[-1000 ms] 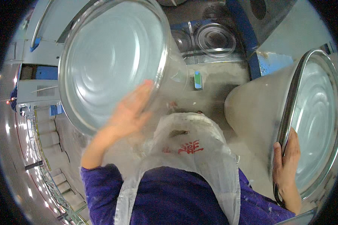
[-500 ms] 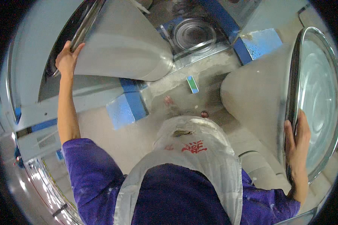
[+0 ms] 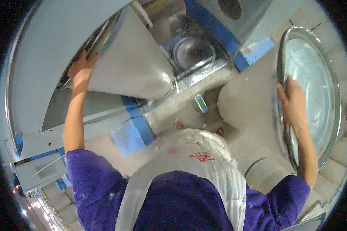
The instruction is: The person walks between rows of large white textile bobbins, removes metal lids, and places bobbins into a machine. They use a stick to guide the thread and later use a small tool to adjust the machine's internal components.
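On my left stands a tall, pale grey can [image 3: 133, 57], its metal-rimmed mouth partly hidden by a light blue machine panel [image 3: 65, 30]. My left hand [image 3: 82, 69] is closed over that can's rim at the panel's edge; some fingertips are out of sight. At my right is a second tall can [image 3: 254, 82] of the same kind, with a shiny round rim and a pale, smooth disc-like surface [image 3: 308, 88] inside its mouth. My right hand [image 3: 293, 98] grips the near side of this rim, thumb outside and fingers over the edge.
A round metal plate [image 3: 194, 54] is set in a machine base ahead. Blue blocks [image 3: 129, 138] stand at the floor's left, with another blue block [image 3: 256, 50] at the far right. A small green, blue and white object [image 3: 201, 104] lies on the floor between the cans.
The left can's mouth now sits further beneath the blue panel. The right can has shifted leftward in view, partly with my head's movement. Both hands stay on the rims.
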The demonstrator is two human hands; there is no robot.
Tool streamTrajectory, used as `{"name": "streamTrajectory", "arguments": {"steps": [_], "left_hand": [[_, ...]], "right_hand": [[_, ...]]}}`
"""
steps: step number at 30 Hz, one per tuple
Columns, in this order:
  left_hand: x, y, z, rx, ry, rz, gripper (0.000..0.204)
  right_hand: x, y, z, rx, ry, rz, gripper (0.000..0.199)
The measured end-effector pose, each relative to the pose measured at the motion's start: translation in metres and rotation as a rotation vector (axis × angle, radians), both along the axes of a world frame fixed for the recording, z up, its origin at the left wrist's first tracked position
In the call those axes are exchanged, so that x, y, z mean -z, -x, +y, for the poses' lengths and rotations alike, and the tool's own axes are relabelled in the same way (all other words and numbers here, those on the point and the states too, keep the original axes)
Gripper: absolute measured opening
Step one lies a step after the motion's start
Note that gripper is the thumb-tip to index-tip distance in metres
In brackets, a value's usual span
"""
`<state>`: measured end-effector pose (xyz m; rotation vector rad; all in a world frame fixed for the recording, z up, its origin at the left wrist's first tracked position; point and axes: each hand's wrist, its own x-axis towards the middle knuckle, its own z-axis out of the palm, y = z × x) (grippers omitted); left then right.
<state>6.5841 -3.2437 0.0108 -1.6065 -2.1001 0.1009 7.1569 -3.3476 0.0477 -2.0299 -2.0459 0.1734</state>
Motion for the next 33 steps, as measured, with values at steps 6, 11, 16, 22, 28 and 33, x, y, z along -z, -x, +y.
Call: {"name": "streamTrajectory", "arguments": {"steps": [6,11,16,22,28,33], "left_hand": [[-0.068,-0.155,-0.033,0.941,-0.361,0.039,0.040],[-0.164,-0.281,-0.004,0.988,-0.783,0.199,0.036],[-0.220,-0.327,0.050,0.627,-0.477,-0.068,0.034],[-0.242,-0.353,0.079,0.303,-0.254,0.083,0.034],[-0.237,-0.333,0.051,0.529,-0.392,-0.063,0.030],[-0.250,-0.263,-0.001,0.264,-0.257,-0.102,0.027]], "right_hand": [[-0.006,0.003,-0.058,-0.350,0.098,0.089,0.047],[-0.010,-0.024,-0.096,-0.695,-0.011,0.170,0.044],[-0.004,-0.040,-0.132,-0.909,0.121,0.231,0.049],[0.004,-0.059,-0.152,-1.123,-0.023,0.173,0.050],[0.002,-0.072,-0.168,-1.088,0.017,0.133,0.048],[-0.005,-0.071,-0.180,-0.976,0.205,-0.028,0.059]]}}
